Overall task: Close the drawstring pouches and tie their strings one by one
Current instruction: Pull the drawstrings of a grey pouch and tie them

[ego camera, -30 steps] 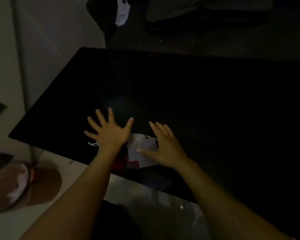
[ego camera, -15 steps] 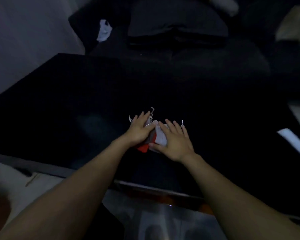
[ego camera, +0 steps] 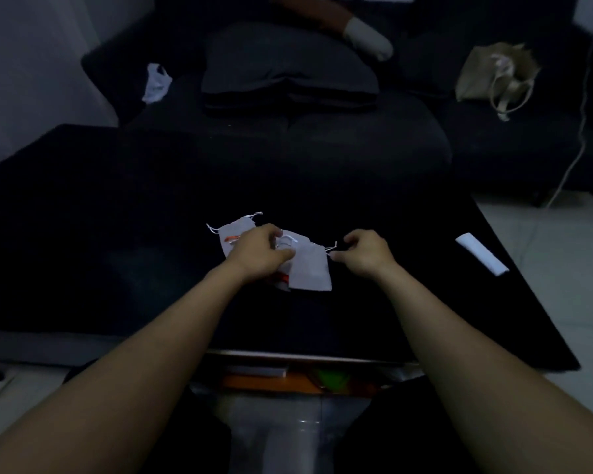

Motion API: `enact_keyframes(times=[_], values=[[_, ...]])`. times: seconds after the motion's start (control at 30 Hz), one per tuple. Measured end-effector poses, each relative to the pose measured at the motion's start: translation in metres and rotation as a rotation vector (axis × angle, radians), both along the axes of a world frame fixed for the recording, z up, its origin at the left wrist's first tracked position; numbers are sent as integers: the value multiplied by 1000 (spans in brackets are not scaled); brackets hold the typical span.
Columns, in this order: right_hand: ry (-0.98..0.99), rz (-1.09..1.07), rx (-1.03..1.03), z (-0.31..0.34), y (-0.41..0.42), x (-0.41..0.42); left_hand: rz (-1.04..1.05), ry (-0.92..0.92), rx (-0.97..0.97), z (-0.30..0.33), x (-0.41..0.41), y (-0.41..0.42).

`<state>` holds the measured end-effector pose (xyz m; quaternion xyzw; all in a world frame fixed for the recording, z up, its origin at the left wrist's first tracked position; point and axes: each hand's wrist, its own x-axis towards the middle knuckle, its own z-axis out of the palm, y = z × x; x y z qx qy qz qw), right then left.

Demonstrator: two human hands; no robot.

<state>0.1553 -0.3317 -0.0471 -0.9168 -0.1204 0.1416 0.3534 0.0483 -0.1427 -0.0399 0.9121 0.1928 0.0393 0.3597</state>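
- Pouches lie in a small overlapping heap near the middle of the black bench (ego camera: 117, 234), toward its near edge.
- Nearest grey pouch (ego camera: 310, 270) lies flat on top, long axis running roughly from 6 to 12 o'clock, gathered mouth pointing up toward 12 to 1 o'clock.
- Its white string (ego camera: 332, 248) sticks out from the mouth corner toward 3 o'clock.
- A second grey pouch (ego camera: 235, 232) lies at 10 o'clock from the first, partly under the left hand, with its mouth toward 12 o'clock and string ends splayed at both top corners.
- Red-orange fabric (ego camera: 281, 278) shows beneath the heap at its lower left.
- Left hand (ego camera: 259, 253) rests over the heap, fingers curled and pinching at the top of the nearest pouch; whether they hold string or cloth I cannot tell.
- Right hand (ego camera: 365, 253) sits at 3 o'clock of the pouch, fingers curled, thumb and forefinger meeting right at the string's end.
- A white flat object (ego camera: 481, 253) lies well apart at 3 o'clock, near the bench's right edge.
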Motion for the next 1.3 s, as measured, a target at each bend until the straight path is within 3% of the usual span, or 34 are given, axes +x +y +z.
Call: enact_keyframes(times=[0.1, 0.23, 0.33, 0.5, 0.6, 0.7, 0.77, 0.9, 1.07, 1.23, 1.3], values=[[169, 45, 118, -21, 12, 9, 19, 52, 28, -5, 11, 5], [30, 80, 18, -44, 25, 26, 49, 73, -66, -20, 25, 19], [72, 130, -19, -31, 24, 35, 78, 77, -181, -23, 34, 23], [8, 200, 298, 18, 20, 38, 139, -182, -181, -5, 57, 21], [17, 166, 500, 38, 20, 35, 56, -186, -456, 6, 65, 11], [78, 60, 673, 44, 27, 35, 93, -188, -755, 19, 70, 3], [108, -65, 715, 43, 32, 36, 128, -206, -854, 26, 69, 2], [164, -163, 727, 44, 36, 39, 195, -251, -829, 24, 64, 13], [225, -91, 740, 47, 31, 41, 242, -284, -848, 12, 68, 26], [109, -13, 617, 45, 25, 51, 222, -411, -471, 11, 65, 39], [78, 31, 569, 42, 22, 54, 217, -441, -475, 12, 64, 42]])
